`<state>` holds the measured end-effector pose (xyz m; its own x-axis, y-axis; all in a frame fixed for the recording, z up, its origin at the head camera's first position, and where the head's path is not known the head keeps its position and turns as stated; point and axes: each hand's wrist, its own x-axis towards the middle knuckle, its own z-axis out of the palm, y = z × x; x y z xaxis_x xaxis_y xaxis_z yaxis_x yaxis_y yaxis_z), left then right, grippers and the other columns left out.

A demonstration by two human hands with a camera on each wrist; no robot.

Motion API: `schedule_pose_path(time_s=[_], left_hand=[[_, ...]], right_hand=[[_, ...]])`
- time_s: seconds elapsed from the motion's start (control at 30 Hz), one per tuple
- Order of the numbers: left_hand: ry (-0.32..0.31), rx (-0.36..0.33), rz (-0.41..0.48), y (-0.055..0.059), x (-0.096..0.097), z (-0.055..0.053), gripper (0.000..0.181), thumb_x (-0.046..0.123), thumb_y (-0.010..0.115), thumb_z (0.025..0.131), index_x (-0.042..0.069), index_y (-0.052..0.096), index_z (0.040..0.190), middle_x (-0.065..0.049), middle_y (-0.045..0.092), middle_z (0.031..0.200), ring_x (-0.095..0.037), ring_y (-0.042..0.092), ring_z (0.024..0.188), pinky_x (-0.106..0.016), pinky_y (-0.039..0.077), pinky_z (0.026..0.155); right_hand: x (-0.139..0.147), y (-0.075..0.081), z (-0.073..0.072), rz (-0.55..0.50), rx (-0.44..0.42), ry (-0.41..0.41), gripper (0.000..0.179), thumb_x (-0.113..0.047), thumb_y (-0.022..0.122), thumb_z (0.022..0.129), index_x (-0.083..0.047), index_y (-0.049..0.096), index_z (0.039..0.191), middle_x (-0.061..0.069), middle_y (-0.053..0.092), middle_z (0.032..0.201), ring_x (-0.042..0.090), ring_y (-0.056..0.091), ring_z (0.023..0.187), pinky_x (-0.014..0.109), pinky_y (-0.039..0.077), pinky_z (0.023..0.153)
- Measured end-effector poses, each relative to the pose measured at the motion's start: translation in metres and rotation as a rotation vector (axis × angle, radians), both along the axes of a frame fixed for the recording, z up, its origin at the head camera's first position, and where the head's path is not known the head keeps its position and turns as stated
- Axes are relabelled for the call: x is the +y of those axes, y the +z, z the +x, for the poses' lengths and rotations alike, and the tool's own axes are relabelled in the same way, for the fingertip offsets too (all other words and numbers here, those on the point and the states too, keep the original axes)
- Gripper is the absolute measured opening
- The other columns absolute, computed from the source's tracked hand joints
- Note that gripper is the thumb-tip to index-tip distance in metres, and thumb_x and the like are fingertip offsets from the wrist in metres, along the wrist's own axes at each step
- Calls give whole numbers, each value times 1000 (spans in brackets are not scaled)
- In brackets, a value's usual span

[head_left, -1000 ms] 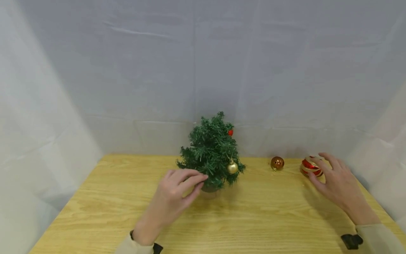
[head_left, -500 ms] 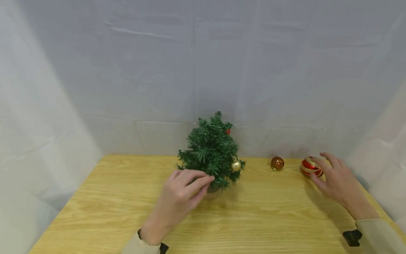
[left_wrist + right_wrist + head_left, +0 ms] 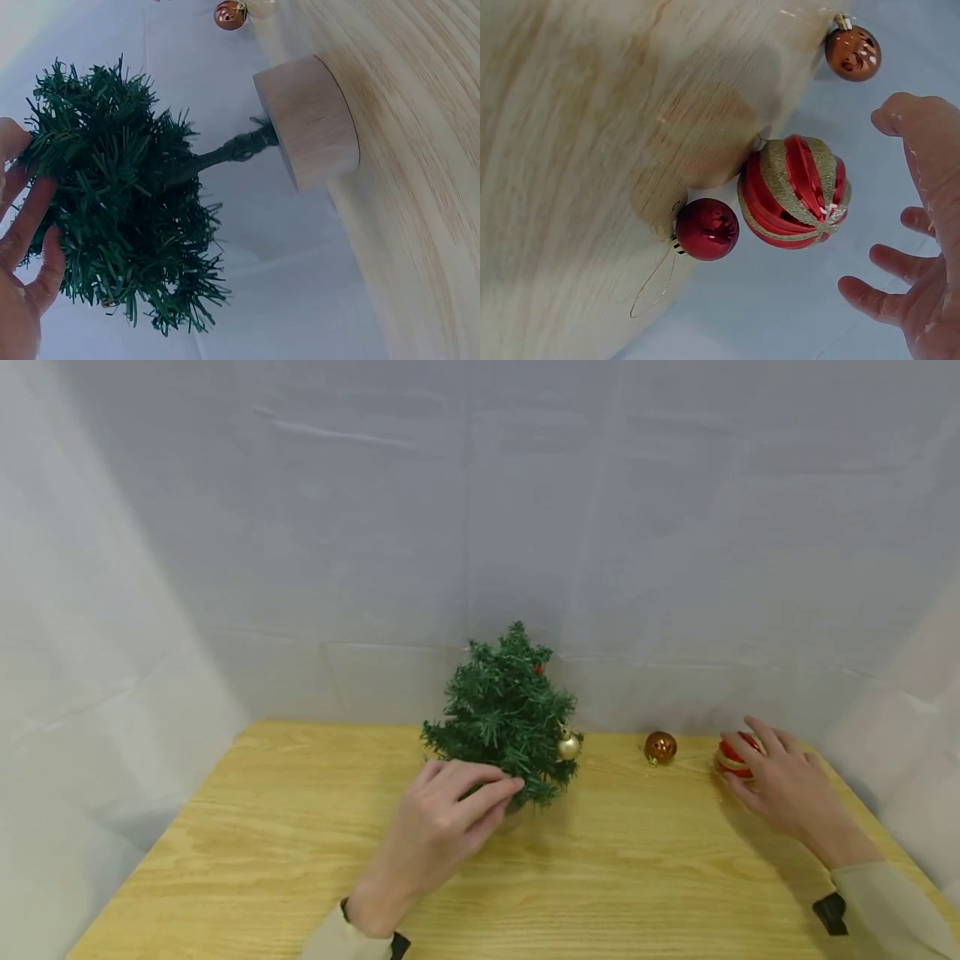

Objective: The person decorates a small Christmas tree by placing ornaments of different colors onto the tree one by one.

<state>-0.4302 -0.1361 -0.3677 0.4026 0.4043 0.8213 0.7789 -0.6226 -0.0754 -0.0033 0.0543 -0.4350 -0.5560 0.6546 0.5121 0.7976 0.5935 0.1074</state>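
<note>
A small green artificial Christmas tree [image 3: 498, 706] stands on the table in a round wooden base [image 3: 311, 124]. At its front lower foliage my left hand [image 3: 450, 818] pinches a branch; the left wrist view shows the fingertips [image 3: 51, 259] among the needles. A gold bauble [image 3: 567, 746] hangs on the tree's right side, and a bit of a red one [image 3: 539, 669] peeks out higher up. Far to the right, my right hand [image 3: 791, 793] hovers with spread fingers around a large red-and-gold striped bauble [image 3: 795, 192]. A gap separates fingers and bauble in the right wrist view.
A copper-brown bauble [image 3: 660, 748] lies between the tree and the striped one. Beside the striped bauble is a small dark red bauble [image 3: 707, 229] with a gold loop. A pale curtain [image 3: 375, 527] hangs right behind the wooden table [image 3: 600, 877].
My left hand has moved right with the branch, and the tree has turned: its gold bauble swung right and backward, the red one slipped mostly behind foliage. My right hand shifted slightly over the striped bauble.
</note>
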Motion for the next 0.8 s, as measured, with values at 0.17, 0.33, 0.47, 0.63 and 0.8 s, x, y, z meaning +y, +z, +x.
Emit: schedule_pose_path(time_s=[0.17, 0.33, 0.47, 0.63, 0.8], left_hand=[[-76, 22, 17, -2, 11, -8, 27, 13, 85, 81, 18, 81, 107, 3, 76, 101, -11, 70, 89, -29, 53, 75], [-135, 36, 31, -3, 20, -14, 24, 15, 82, 84, 19, 81, 108, 4, 77, 100, -11, 70, 88, -29, 53, 74], [-165, 51, 56, -3, 26, -16, 22, 16, 80, 87, 20, 81, 108, 4, 77, 100, -11, 71, 86, -29, 53, 74], [-206, 63, 67, -4, 31, -19, 23, 15, 80, 86, 20, 81, 108, 4, 77, 100, -10, 70, 86, -28, 53, 74], [-234, 93, 73, -5, 35, -25, 28, 15, 83, 84, 21, 80, 111, 5, 76, 102, -10, 69, 86, -28, 52, 74]], right_hand=[[-21, -6, 3, -16, -39, -64, 58, -21, 84, 77, -8, 64, 130, 27, 49, 144, 59, 50, 118, 75, 49, 73], [-43, -10, 5, -57, -93, -131, 53, -20, 84, 80, -8, 68, 129, 27, 50, 144, 62, 49, 119, 70, 52, 67], [-55, -11, 5, -136, -118, -184, 48, -21, 80, 85, -11, 68, 130, 26, 48, 145, 61, 50, 117, 67, 53, 62], [-68, -13, 4, -227, -88, -250, 51, -24, 77, 89, -6, 63, 136, 29, 46, 147, 63, 52, 116, 70, 53, 65], [-83, -18, 4, -267, -61, -303, 56, -21, 76, 89, 1, 59, 137, 33, 44, 145, 66, 54, 110, 72, 52, 70]])
